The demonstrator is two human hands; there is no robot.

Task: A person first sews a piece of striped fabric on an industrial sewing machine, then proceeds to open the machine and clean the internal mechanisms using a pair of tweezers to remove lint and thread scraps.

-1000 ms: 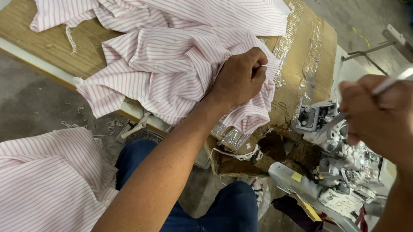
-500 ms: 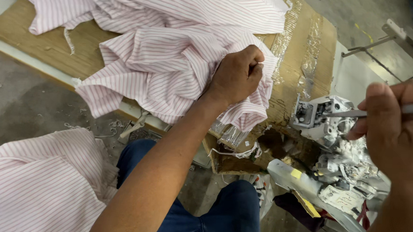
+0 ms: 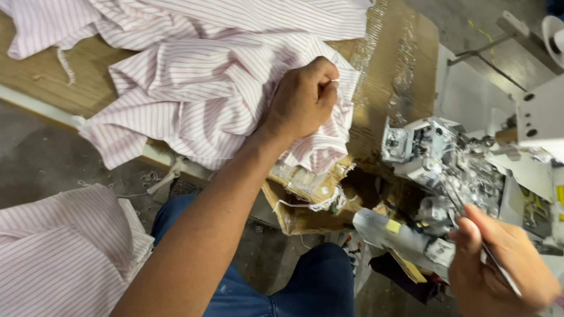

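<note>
Striped cloth bunched in left hand; right hand grips tweezers.

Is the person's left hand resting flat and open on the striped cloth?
No, the left hand is closed in a fist, bunching the pink-and-white striped cloth on the table.

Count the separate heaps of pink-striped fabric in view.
2. One heap of striped fabric lies on the cardboard-covered table, gripped by the left hand. The second heap sits lower left, beside the person's knee. More may lie out of frame.
</note>
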